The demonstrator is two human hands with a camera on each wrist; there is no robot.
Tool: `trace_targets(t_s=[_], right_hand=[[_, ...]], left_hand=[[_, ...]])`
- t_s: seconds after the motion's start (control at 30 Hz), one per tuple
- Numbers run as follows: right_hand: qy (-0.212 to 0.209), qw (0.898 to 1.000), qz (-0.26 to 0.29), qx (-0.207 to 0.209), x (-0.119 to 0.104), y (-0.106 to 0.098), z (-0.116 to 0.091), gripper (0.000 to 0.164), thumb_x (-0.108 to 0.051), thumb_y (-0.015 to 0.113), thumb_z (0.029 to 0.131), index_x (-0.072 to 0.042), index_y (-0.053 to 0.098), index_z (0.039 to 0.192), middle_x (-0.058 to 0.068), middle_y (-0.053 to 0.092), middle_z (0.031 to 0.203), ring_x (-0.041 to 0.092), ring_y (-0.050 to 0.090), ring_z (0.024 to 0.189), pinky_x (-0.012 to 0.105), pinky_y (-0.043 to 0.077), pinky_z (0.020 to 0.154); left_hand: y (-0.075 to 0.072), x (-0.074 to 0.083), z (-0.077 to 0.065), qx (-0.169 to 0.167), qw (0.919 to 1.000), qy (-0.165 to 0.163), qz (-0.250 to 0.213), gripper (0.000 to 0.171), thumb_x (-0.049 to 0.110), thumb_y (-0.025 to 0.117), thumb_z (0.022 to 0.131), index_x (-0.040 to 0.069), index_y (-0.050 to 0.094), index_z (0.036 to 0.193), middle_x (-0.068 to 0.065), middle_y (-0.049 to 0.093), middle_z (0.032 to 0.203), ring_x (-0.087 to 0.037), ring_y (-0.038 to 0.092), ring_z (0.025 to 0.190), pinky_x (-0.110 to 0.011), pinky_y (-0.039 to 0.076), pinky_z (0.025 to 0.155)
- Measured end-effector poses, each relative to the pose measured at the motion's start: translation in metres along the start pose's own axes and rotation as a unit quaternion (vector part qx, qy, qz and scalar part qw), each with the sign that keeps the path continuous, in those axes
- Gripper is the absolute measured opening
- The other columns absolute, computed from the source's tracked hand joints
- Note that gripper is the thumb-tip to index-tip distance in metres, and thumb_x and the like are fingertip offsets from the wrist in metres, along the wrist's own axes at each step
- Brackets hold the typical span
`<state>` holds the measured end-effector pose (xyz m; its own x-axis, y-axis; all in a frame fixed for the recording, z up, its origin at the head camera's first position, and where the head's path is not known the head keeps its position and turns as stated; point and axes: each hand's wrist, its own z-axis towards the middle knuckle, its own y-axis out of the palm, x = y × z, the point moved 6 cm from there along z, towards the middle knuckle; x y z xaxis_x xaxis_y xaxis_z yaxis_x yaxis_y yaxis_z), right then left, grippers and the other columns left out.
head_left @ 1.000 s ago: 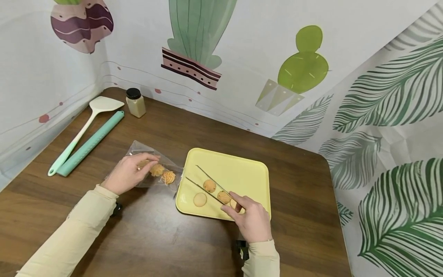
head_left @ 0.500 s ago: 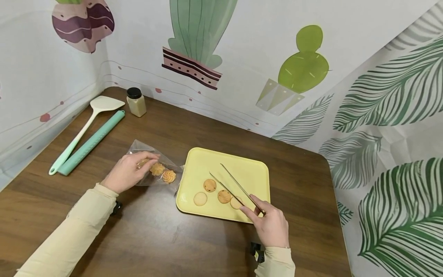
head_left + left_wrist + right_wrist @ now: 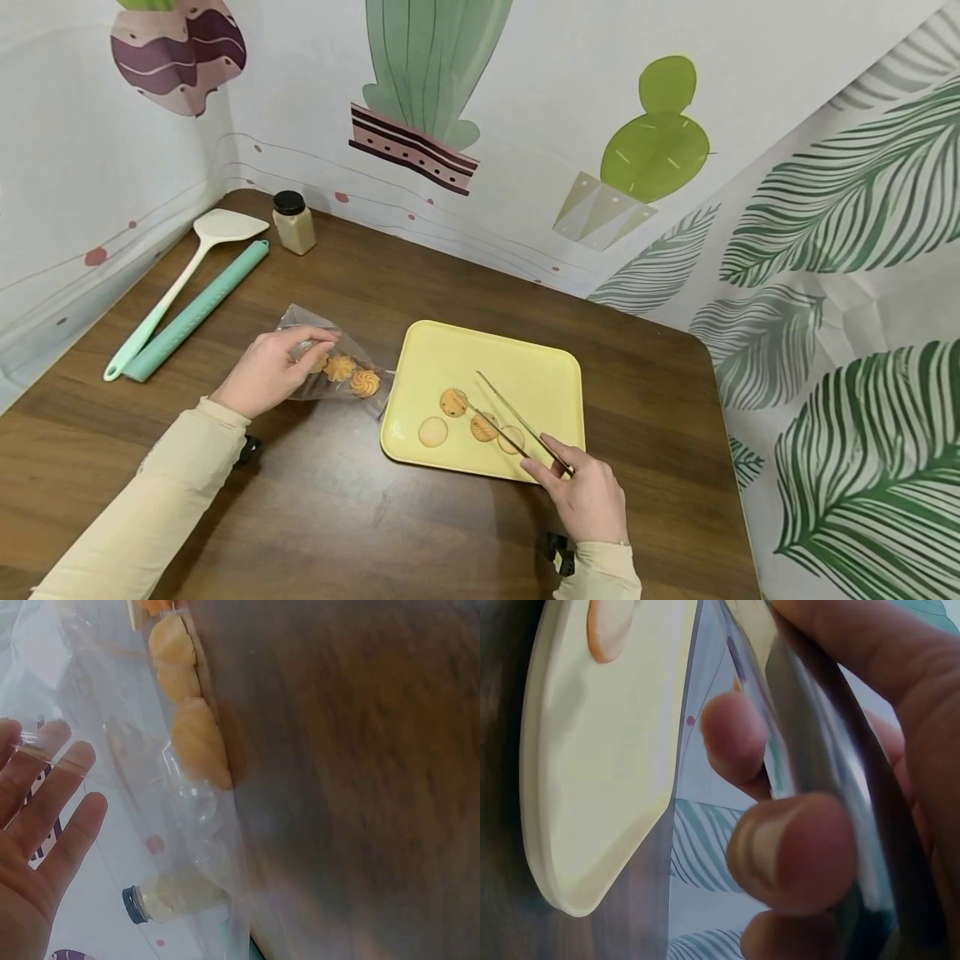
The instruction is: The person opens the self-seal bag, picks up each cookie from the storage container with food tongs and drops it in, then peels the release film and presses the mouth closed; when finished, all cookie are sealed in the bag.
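My left hand (image 3: pixel 266 371) pinches the upper edge of a clear plastic bag (image 3: pixel 298 317) between thumb and fingertips. Golden swirl cookies (image 3: pixel 364 383) lie in the bag; in the left wrist view the film passes over the fingertips. My right hand (image 3: pixel 591 498) grips metal tongs (image 3: pixel 810 727) near their rear end. Their arms are spread apart, with nothing held between the tips, over the yellow tray (image 3: pixel 528 367). Several round cookies rest on that tray, among them a pale one (image 3: pixel 432 432) at the left and a browner one (image 3: pixel 453 402) by a tong tip.
The bag's right end meets the tray's left rim. Farther left on the wooden table (image 3: pixel 315 517) lie a cream spatula (image 3: pixel 168 293) and a green stick-like tool (image 3: pixel 198 312). A black-lidded jar (image 3: pixel 295 227) stands at the back, near the patterned wall.
The right hand has drawn the tongs back to the right across the tray, and their tips have come slightly closer together. My left hand has shifted a little left, still on the bag.
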<state>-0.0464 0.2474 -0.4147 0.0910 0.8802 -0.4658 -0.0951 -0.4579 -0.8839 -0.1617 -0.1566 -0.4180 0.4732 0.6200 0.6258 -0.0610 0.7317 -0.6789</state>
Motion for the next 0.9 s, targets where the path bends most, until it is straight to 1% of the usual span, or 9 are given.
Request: trace_targets(t_s=[0.03,0.1,0.27,0.4,0.43,0.6,0.7,0.8,0.9], right_hand=[[0.000,1.000,0.000,0.000,0.0002,0.0001,-0.0002,0.045,-0.047,0.082,0.074,-0.029,0.074,0.114,-0.019,0.049,0.064,0.007,0.034,0.047,0.028,0.033,0.045],[0.001,1.000,0.000,0.000,0.0007,0.0000,-0.0009,0.044,-0.047,0.082,0.074,-0.029,0.074,0.113,-0.019,0.049,0.064,0.007,0.034,0.047,0.029,0.034,0.045],[0.007,1.000,-0.003,-0.005,0.0020,-0.0010,-0.0028,0.045,-0.048,0.082,0.073,-0.029,0.075,0.113,-0.018,0.050,0.065,0.007,0.035,0.048,0.029,0.034,0.046],[0.012,1.000,-0.004,-0.011,0.0030,-0.0015,-0.0038,0.045,-0.049,0.082,0.074,-0.030,0.074,0.113,-0.018,0.050,0.065,0.007,0.034,0.048,0.029,0.033,0.045],[0.013,1.000,-0.004,-0.012,0.0034,-0.0015,-0.0040,0.045,-0.049,0.082,0.074,-0.030,0.074,0.113,-0.018,0.050,0.065,0.007,0.034,0.048,0.029,0.033,0.045],[0.015,1.000,-0.001,-0.012,0.0044,-0.0013,-0.0051,0.044,-0.050,0.082,0.073,-0.031,0.074,0.112,-0.018,0.050,0.065,0.007,0.036,0.048,0.029,0.034,0.046],[0.015,1.000,0.000,-0.011,0.0046,-0.0006,-0.0054,0.044,-0.049,0.083,0.073,-0.032,0.074,0.112,-0.019,0.050,0.065,0.006,0.036,0.048,0.029,0.034,0.046],[0.015,1.000,0.001,-0.013,0.0046,0.0004,-0.0055,0.044,-0.049,0.083,0.072,-0.031,0.074,0.112,-0.019,0.050,0.065,0.006,0.036,0.048,0.029,0.034,0.046],[0.014,1.000,0.003,-0.014,0.0044,0.0012,-0.0054,0.045,-0.049,0.083,0.072,-0.030,0.075,0.113,-0.019,0.050,0.066,0.006,0.037,0.049,0.029,0.035,0.046]], left_hand=[[-0.0007,-0.0002,-0.0002,0.000,1.0000,-0.001,-0.003,0.016,0.011,0.064,0.095,0.007,0.071,0.109,-0.009,0.071,0.107,-0.008,0.046,0.051,-0.027,0.043,0.051],[-0.0017,-0.0008,-0.0004,0.001,1.0000,-0.002,-0.005,0.016,0.011,0.063,0.096,0.007,0.071,0.110,-0.009,0.071,0.107,-0.007,0.044,0.050,-0.025,0.041,0.050],[-0.0018,-0.0011,-0.0007,0.000,1.0000,-0.002,-0.006,0.017,0.012,0.063,0.096,0.008,0.071,0.110,-0.008,0.071,0.109,-0.007,0.046,0.054,-0.025,0.042,0.051],[-0.0004,-0.0014,-0.0011,-0.006,0.9998,-0.010,-0.013,0.017,0.014,0.063,0.096,0.010,0.071,0.111,-0.008,0.071,0.110,-0.005,0.042,0.048,-0.025,0.041,0.049],[0.0002,-0.0014,-0.0011,-0.007,0.9998,-0.011,-0.014,0.017,0.014,0.063,0.096,0.010,0.071,0.111,-0.008,0.071,0.110,-0.006,0.042,0.048,-0.025,0.041,0.049],[0.0020,0.0003,-0.0003,-0.007,0.9999,-0.006,-0.007,0.017,0.012,0.064,0.095,0.010,0.071,0.111,-0.007,0.071,0.110,-0.008,0.056,0.058,-0.028,0.047,0.057],[0.0007,0.0003,0.0001,-0.002,1.0000,-0.002,-0.004,0.017,0.011,0.063,0.096,0.009,0.071,0.111,-0.008,0.071,0.109,-0.007,0.054,0.056,-0.028,0.046,0.056],[-0.0009,0.0001,0.0004,0.002,1.0000,-0.001,-0.006,0.016,0.011,0.063,0.096,0.008,0.071,0.110,-0.008,0.071,0.109,-0.005,0.048,0.053,-0.026,0.043,0.053],[-0.0018,0.0002,0.0004,0.005,1.0000,0.001,-0.007,0.016,0.010,0.062,0.096,0.007,0.070,0.110,-0.008,0.071,0.108,-0.007,0.050,0.056,-0.026,0.044,0.053]])
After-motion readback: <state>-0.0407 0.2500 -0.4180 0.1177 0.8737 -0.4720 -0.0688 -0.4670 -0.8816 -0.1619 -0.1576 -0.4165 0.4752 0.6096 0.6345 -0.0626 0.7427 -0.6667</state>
